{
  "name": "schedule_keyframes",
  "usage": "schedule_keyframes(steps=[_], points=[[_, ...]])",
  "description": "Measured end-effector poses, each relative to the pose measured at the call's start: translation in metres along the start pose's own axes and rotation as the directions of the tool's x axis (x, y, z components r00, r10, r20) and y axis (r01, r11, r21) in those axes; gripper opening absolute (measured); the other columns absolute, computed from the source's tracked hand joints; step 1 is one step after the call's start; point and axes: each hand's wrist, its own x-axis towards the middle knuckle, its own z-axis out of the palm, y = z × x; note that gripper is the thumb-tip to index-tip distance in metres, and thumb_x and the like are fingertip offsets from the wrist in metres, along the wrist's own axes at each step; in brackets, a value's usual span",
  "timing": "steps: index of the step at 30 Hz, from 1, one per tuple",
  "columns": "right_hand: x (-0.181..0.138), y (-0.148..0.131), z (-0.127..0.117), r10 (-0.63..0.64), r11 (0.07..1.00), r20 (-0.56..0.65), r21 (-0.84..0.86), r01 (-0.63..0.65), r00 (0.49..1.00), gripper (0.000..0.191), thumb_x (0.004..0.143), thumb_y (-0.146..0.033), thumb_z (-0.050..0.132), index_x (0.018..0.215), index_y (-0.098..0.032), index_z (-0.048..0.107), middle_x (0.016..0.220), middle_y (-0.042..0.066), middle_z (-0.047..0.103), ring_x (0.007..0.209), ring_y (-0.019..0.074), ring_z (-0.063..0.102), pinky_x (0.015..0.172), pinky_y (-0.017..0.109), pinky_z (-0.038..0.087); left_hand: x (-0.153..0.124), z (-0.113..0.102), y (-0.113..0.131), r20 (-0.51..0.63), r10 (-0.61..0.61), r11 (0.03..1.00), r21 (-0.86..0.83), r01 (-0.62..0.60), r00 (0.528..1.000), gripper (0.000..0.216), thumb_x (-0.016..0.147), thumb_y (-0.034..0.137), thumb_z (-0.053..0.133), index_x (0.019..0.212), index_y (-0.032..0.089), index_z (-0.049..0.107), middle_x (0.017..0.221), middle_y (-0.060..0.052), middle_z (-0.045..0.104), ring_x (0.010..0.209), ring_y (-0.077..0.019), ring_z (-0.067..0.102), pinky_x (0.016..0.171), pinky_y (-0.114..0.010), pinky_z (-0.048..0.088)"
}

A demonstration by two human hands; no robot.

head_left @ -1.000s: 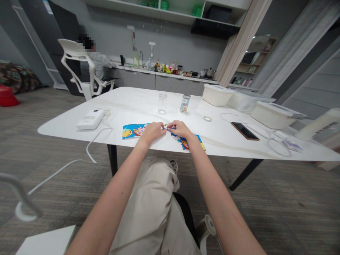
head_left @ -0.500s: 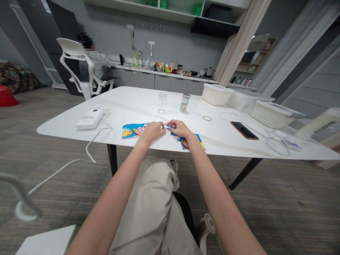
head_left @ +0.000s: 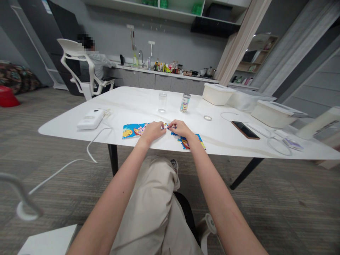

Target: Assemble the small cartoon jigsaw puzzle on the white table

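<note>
A colourful jigsaw puzzle lies near the front edge of the white table. Its flat left picture card or section [head_left: 128, 131] reaches under my left hand [head_left: 154, 131]. The fingers of that hand are pinched, with a small blue bit of a jigsaw piece showing between them. My right hand [head_left: 181, 128] faces it a short gap away, thumb and fingertips closed on another small blue piece. Beneath the right wrist is a second puzzle section [head_left: 185, 143] with a jagged left edge. Fingers hide most of both small pieces.
Beyond my hands stand a clear jar [head_left: 162, 102] and a printed can [head_left: 185, 103]. A ring-shaped lid [head_left: 207, 118], a phone [head_left: 244, 130] and cream bins [head_left: 218, 94] lie rightward. A white device [head_left: 91, 119] with a cable is leftward. A person [head_left: 98, 63] sits at the back left.
My fingertips have shifted slightly, and the small pieces between the hands now look drawn apart, with less showing in the gap. The puzzle sections stay where they were.
</note>
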Motion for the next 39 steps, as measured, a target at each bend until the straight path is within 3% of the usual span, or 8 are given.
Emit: schedule_keyframes(steps=[11, 15, 19, 23, 26, 29, 33, 39], points=[[0.001, 0.003, 0.0, -0.005, 1.0, -0.004, -0.021, 0.005, 1.0, 0.016, 0.081, -0.011, 0.06, 0.088, -0.018, 0.072, 0.089, 0.003, 0.071, 0.081, 0.0143, 0.062, 0.082, 0.027, 0.046, 0.001, 0.003, -0.002, 0.001, 0.007, 1.0, -0.005, -0.007, 1.0, 0.032, 0.088, 0.038, 0.05, 0.105, 0.02, 0.07, 0.099, -0.013, 0.073, 0.099, -0.0293, 0.068, 0.088, -0.036, 0.049], [0.003, 0.012, 0.004, 0.03, 0.998, -0.073, -0.059, -0.034, 0.997, 0.019, 0.085, -0.01, 0.053, 0.091, -0.017, 0.07, 0.093, 0.005, 0.071, 0.087, 0.0161, 0.061, 0.086, 0.029, 0.046, 0.0, 0.001, -0.001, 0.005, 0.011, 1.0, -0.008, -0.011, 1.0, 0.03, 0.089, 0.036, 0.049, 0.103, 0.019, 0.07, 0.099, -0.013, 0.073, 0.1, -0.0293, 0.067, 0.088, -0.036, 0.049], [0.003, 0.023, 0.007, 0.093, 0.986, -0.197, -0.115, -0.117, 0.976, 0.029, 0.083, -0.004, 0.045, 0.092, -0.018, 0.069, 0.095, 0.006, 0.069, 0.093, 0.0191, 0.06, 0.09, 0.032, 0.046, 0.0, -0.004, 0.002, -0.047, -0.116, 0.993, -0.005, 0.116, 0.992, 0.033, 0.09, 0.033, 0.046, 0.107, 0.018, 0.069, 0.102, -0.014, 0.073, 0.099, -0.0288, 0.067, 0.085, -0.036, 0.05], [0.002, 0.03, 0.007, 0.194, 0.959, -0.319, -0.138, -0.248, 0.928, 0.029, 0.078, -0.002, 0.05, 0.087, -0.019, 0.071, 0.095, 0.009, 0.064, 0.096, 0.0235, 0.058, 0.092, 0.036, 0.046, -0.001, -0.006, 0.002, -0.092, -0.229, 0.973, -0.023, 0.228, 0.969, 0.035, 0.091, 0.035, 0.043, 0.104, 0.018, 0.071, 0.099, -0.014, 0.073, 0.098, -0.028, 0.067, 0.084, -0.036, 0.05], [0.002, 0.032, 0.007, 0.248, 0.945, -0.339, -0.124, -0.304, 0.908, 0.023, 0.079, -0.007, 0.054, 0.087, -0.019, 0.072, 0.098, 0.01, 0.062, 0.097, 0.0243, 0.058, 0.093, 0.037, 0.046, -0.003, -0.005, 0.002, -0.039, -0.143, 0.99, -0.017, 0.143, 0.989, 0.033, 0.086, 0.041, 0.051, 0.099, 0.019, 0.072, 0.097, -0.013, 0.074, 0.097, -0.0291, 0.068, 0.084, -0.036, 0.051], [0.002, 0.031, 0.009, 0.239, 0.943, -0.297, -0.155, -0.294, 0.924, 0.019, 0.08, -0.013, 0.058, 0.09, -0.017, 0.074, 0.099, 0.011, 0.064, 0.097, 0.0245, 0.058, 0.094, 0.037, 0.046, -0.006, -0.004, 0.003, 0.002, -0.048, 0.999, -0.011, 0.048, 0.999, 0.032, 0.081, 0.041, 0.056, 0.101, 0.02, 0.071, 0.095, -0.011, 0.074, 0.094, -0.0292, 0.068, 0.083, -0.036, 0.051], [0.003, 0.031, 0.01, 0.174, 0.959, -0.257, -0.173, -0.223, 0.951, 0.02, 0.078, -0.013, 0.061, 0.092, -0.017, 0.075, 0.096, 0.009, 0.067, 0.095, 0.0226, 0.058, 0.094, 0.035, 0.045, -0.006, -0.004, 0.002, 0.007, -0.007, 1.0, -0.023, 0.007, 1.0, 0.03, 0.084, 0.035, 0.053, 0.104, 0.021, 0.071, 0.097, -0.011, 0.074, 0.097, -0.0285, 0.068, 0.086, -0.036, 0.05], [0.003, 0.027, 0.006, 0.184, 0.966, -0.213, -0.143, -0.217, 0.96, 0.023, 0.083, -0.012, 0.055, 0.095, -0.017, 0.074, 0.096, 0.01, 0.066, 0.093, 0.0213, 0.06, 0.094, 0.035, 0.045, -0.004, -0.001, 0.0, -0.007, 0.024, 0.999, -0.026, -0.024, 1.0, 0.029, 0.086, 0.032, 0.051, 0.108, 0.021, 0.066, 0.095, -0.01, 0.073, 0.098, -0.0277, 0.067, 0.086, -0.034, 0.049]])
